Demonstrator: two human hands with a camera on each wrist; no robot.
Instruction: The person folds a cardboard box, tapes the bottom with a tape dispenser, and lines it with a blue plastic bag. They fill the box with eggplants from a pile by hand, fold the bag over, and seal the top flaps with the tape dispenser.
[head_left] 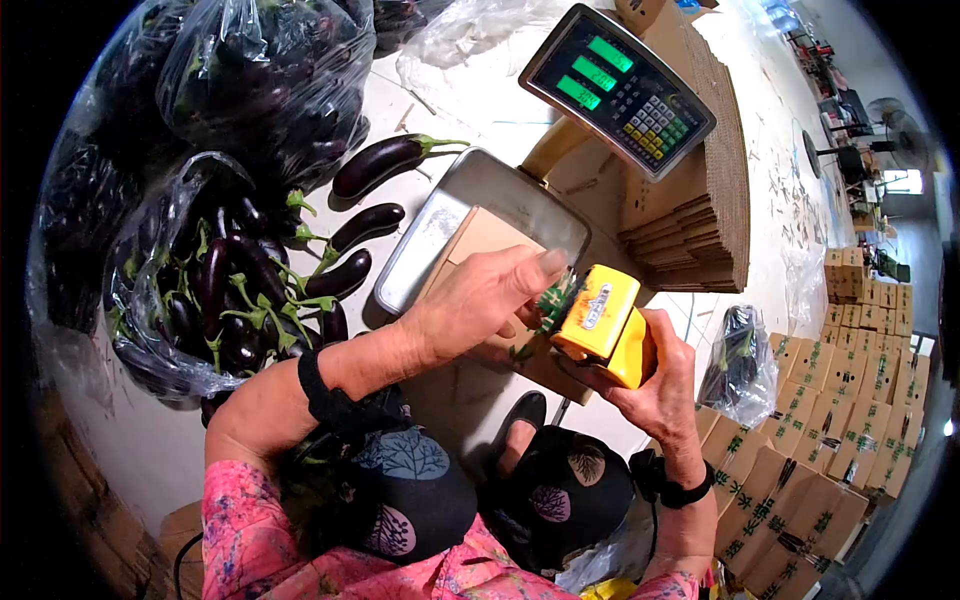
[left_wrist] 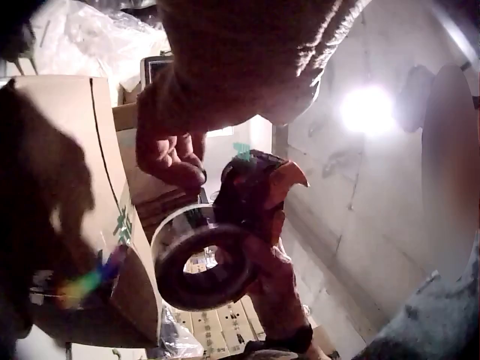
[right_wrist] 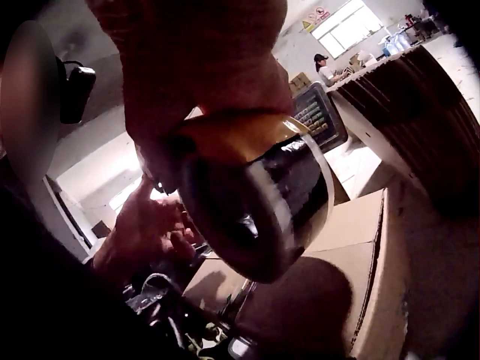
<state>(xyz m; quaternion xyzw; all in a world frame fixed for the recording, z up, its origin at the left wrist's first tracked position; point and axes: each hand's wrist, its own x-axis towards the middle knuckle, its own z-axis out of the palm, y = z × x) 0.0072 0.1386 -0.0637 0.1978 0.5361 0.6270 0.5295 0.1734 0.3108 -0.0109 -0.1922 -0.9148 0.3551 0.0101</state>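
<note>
My right hand (head_left: 660,380) grips a yellow tape dispenser (head_left: 598,312) over the cardboard box (head_left: 480,238). In the left wrist view, its tape roll (left_wrist: 174,229) hangs beside the box (left_wrist: 112,150). Close to the dispenser's front end is my left hand (head_left: 480,300), thumb extended and fingers loosely bent; no object is visible between them. The box rests on the metal pan of a scale (head_left: 398,275), whose display (head_left: 615,90) is lit green. The right wrist view shows the tape roll (right_wrist: 247,217) above the box flaps (right_wrist: 349,232), with my left hand (right_wrist: 142,225) beyond.
Loose eggplants (head_left: 380,165) lie left of the scale beside an open plastic bag of eggplants (head_left: 240,300). Flattened cardboard (head_left: 700,210) stands behind the scale's right side. Packed boxes (head_left: 820,420) and a bagged bundle (head_left: 738,365) occupy the right floor.
</note>
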